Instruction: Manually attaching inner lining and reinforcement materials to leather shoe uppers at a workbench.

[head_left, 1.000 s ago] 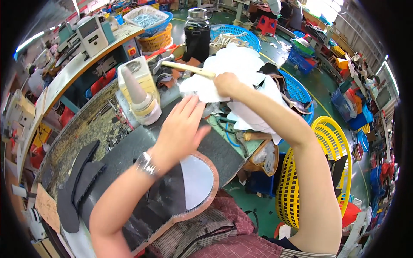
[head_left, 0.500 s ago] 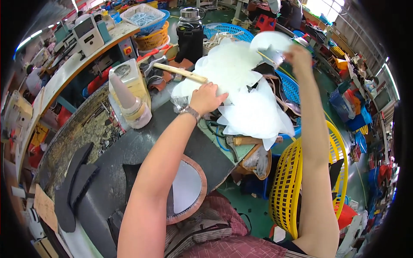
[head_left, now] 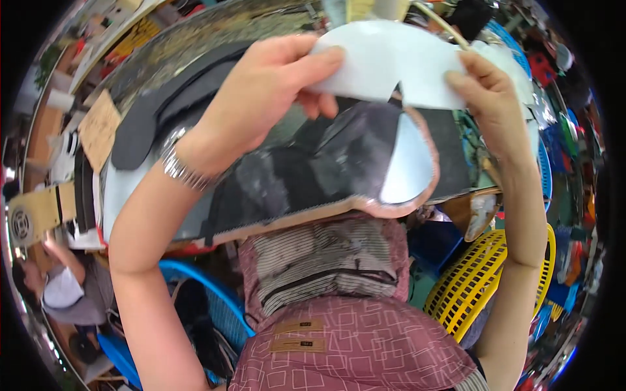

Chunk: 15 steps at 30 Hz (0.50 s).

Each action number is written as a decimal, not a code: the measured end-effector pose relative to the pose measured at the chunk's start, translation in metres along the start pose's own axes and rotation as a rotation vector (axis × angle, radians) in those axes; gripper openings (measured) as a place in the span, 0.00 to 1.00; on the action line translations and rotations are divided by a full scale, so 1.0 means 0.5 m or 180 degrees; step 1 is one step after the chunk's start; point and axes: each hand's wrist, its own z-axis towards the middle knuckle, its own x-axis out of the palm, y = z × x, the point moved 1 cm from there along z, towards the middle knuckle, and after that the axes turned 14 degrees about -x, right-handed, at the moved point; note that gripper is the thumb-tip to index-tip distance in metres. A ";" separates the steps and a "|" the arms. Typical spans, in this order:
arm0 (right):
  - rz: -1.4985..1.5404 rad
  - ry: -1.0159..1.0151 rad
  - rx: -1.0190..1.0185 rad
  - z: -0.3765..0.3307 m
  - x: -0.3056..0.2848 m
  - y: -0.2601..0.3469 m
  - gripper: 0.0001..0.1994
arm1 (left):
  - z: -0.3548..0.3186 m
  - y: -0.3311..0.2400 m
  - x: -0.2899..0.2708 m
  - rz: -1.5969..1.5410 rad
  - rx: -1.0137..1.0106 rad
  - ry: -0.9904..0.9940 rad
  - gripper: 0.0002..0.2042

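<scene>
Between my two hands a thin white sheet piece (head_left: pixel 391 55) is stretched out, with a curved top edge and a small notch in its lower edge. My left hand (head_left: pixel 274 88) pinches its left end between thumb and fingers. The right end is gripped by my right hand (head_left: pixel 486 91). Below the sheet lies a dark bench covering (head_left: pixel 280 176) with a tan stitched edge and a pale rounded patch (head_left: pixel 414 159). Curved dark pieces (head_left: pixel 140 133) rest on the bench left of my left hand.
More white sheets (head_left: pixel 502 62) are piled beyond my right hand. A yellow basket (head_left: pixel 466 280) stands low at the right, and a blue basket (head_left: pixel 228 296) holds dark things at the lower left. Another person (head_left: pixel 72 290) sits at the far left.
My left hand has left the white pile, and my right hand has come down from the upper right. Both now hold one white sheet in front of me. The view has tilted downward.
</scene>
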 end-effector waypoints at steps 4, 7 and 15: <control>0.0345 0.1022 0.0349 0.012 0.196 0.019 0.11 | -0.191 0.089 -0.117 0.0303 -0.0226 -0.1047 0.12; 0.0287 0.1605 0.0611 -0.002 0.284 -0.001 0.11 | -0.272 0.131 -0.144 0.0325 -0.0651 -0.1167 0.11; 0.0238 0.1910 0.1692 -0.020 0.338 -0.089 0.04 | -0.279 0.234 -0.133 0.0728 -0.1213 -0.1193 0.24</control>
